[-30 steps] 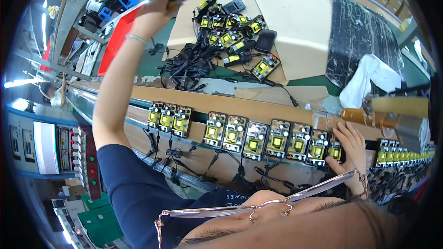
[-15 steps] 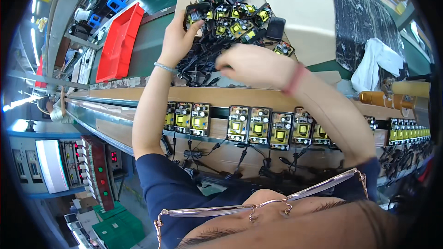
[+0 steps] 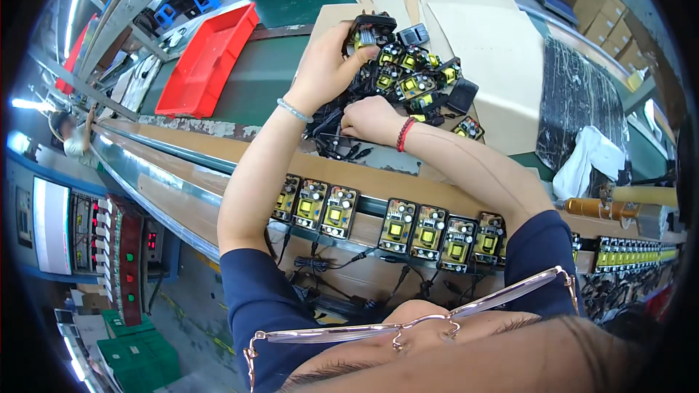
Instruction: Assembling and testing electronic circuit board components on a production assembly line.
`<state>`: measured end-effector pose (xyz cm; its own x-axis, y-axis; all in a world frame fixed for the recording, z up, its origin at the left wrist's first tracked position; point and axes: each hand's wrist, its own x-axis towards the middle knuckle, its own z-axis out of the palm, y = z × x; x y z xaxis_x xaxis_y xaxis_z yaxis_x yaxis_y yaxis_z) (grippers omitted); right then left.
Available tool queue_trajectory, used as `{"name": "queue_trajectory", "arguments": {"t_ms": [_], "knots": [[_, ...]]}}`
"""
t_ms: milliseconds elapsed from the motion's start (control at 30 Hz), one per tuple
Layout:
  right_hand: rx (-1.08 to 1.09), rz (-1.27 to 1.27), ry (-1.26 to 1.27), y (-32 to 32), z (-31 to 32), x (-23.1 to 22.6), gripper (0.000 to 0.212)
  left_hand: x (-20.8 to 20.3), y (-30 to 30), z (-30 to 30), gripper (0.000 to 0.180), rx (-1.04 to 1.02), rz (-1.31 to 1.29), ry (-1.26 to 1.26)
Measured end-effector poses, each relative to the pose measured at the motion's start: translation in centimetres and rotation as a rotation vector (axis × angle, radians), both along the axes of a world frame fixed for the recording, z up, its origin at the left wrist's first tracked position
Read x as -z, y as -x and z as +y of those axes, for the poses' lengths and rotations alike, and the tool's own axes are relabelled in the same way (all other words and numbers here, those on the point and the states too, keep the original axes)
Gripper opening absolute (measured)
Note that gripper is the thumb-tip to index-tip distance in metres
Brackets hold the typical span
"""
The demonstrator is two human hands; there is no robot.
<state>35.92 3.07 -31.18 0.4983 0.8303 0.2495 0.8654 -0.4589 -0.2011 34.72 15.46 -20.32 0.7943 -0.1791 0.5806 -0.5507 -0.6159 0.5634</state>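
Left hand (image 3: 329,60) clasping a black power adapter (image 3: 370,31) at the far edge of the pile of adapters (image 3: 415,80), its long axis running left to right, open yellow-cored face toward the person, right hand (image 3: 371,118) pinching black cords (image 3: 336,138) just below, cardboard sheet (image 3: 488,36) underneath

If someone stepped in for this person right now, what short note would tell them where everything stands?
Left hand: raised, gripping one black power-adapter unit with yellow parts at the far side of the pile.
Right hand: down in the tangle of black cables, fingers closed on them.
Pile of open black adapter units with yellow parts: on brown cardboard sheets.
Done: a row of adapter boards sits along the near wooden rail.
Left: many units are in the pile, cables tangled.
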Motion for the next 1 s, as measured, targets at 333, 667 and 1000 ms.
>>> {"name": "queue_trajectory", "arguments": {"t_ms": [333, 667, 1000], "knots": [[0.141, -0.026, -0.008, -3.4, 2.6, 0.2, 0.015, -0.6, -0.9, -0.3, 0.034, -0.037, 0.056, 0.029], [-0.138, 0.554, -0.304, -3.5, -3.2, -10.8, 0.018, -4.5, 1.4, 1.7, 0.028, 0.000, -0.019, 0.329], [-0.530, 0.769, -0.328, 11.9, -3.4, -18.1, 0.011, -11.3, 19.8, 9.5, 0.036, -0.046, -0.338, 0.606]]}}
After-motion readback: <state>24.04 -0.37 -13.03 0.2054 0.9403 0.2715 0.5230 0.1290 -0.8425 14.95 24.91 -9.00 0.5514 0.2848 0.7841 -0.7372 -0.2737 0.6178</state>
